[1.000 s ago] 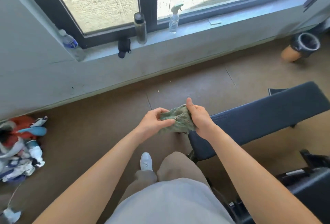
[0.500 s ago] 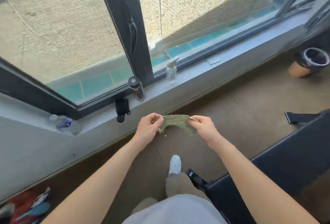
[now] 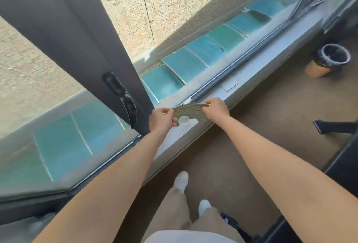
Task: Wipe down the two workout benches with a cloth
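A green cloth (image 3: 190, 111) is stretched out flat between my two hands, held above the window sill (image 3: 249, 85). My left hand (image 3: 161, 119) pinches its left end and my right hand (image 3: 215, 108) pinches its right end. Just under the cloth the top of a clear spray bottle (image 3: 183, 121) shows; the rest of it is hidden. Only a dark edge of a workout bench (image 3: 344, 165) shows at the right border, well behind my hands.
A black window frame post with a handle (image 3: 124, 99) stands left of my hands. A lined waste bin (image 3: 329, 59) sits on the brown floor at far right. A black bench foot (image 3: 333, 127) lies on the floor. My white shoes (image 3: 181, 181) are below.
I have stepped up to the window, so the bench has slid to the right edge. The cloth, bunched between my hands a second ago, is now pulled out wide.
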